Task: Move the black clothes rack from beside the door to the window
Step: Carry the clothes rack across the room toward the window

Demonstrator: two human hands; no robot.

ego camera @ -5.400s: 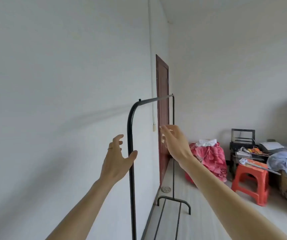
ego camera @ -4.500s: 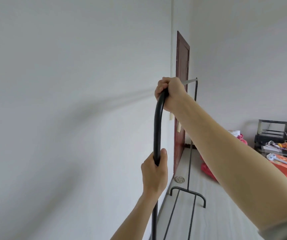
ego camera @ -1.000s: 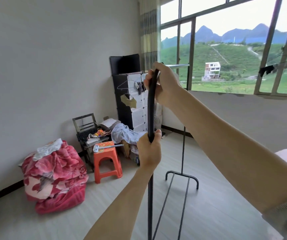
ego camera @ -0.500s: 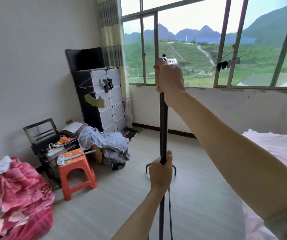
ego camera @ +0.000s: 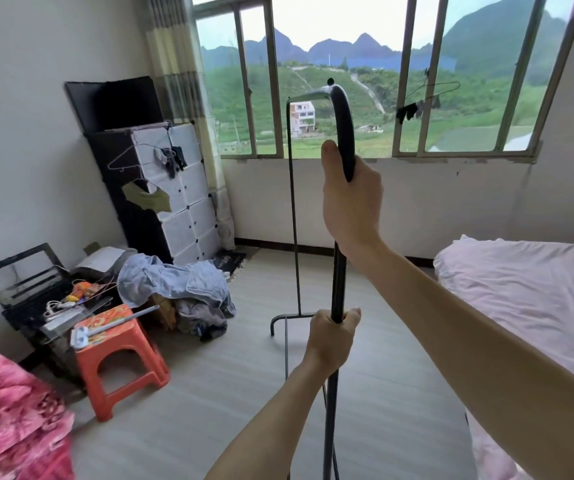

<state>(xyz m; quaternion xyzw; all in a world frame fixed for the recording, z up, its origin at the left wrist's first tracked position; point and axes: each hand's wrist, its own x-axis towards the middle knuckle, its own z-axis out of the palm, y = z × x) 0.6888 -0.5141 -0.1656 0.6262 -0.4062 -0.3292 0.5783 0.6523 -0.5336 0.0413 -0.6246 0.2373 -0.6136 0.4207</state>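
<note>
The black clothes rack (ego camera: 345, 133) is a thin metal frame held upright in front of me, its near post running down the middle of the view. My right hand (ego camera: 351, 202) is shut around the post just below the curved top corner. My left hand (ego camera: 330, 339) is shut on the same post lower down. The rack's far post (ego camera: 292, 209) and curved foot (ego camera: 287, 318) stand further ahead on the floor, toward the window (ego camera: 341, 81). The door is out of view.
A bed with a white sheet (ego camera: 527, 292) fills the right side. On the left are an orange stool (ego camera: 119, 348), a heap of clothes (ego camera: 178, 282), a black-and-white drawer cabinet (ego camera: 161, 188) and a pink blanket (ego camera: 8, 420). Bare floor (ego camera: 244, 393) lies between.
My view has swung from the door wall round to the window. The rack has turned so its top bar and far post show to the left, and my right hand has slid down the post.
</note>
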